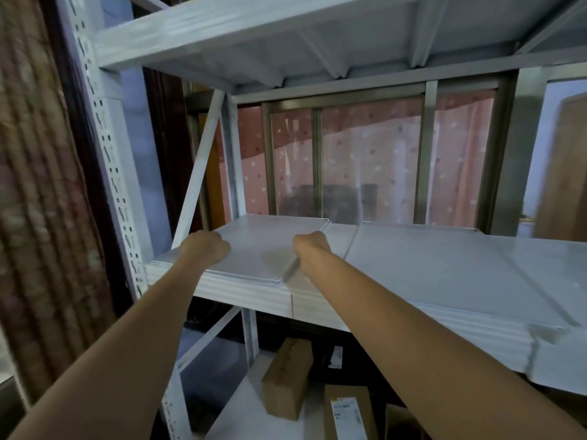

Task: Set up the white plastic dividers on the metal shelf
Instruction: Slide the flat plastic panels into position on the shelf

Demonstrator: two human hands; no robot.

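Observation:
A stack of flat white plastic dividers (260, 246) lies on the left end of the white metal shelf (317, 308), at about chest height. My left hand (206, 249) rests on the stack's left edge with its fingers curled over the sheets. My right hand (309, 249) grips the stack's right edge, fingers hidden behind the knuckles. A second, larger stack of white sheets (451, 281) lies flat to the right of it, reaching the shelf's front edge.
A perforated white upright (108, 147) and a diagonal brace (198, 176) bound the shelf on the left. Another shelf deck (286, 36) hangs overhead. Cardboard boxes (287, 379) lie on the lower shelf. A window with a pink curtain (365, 160) is behind.

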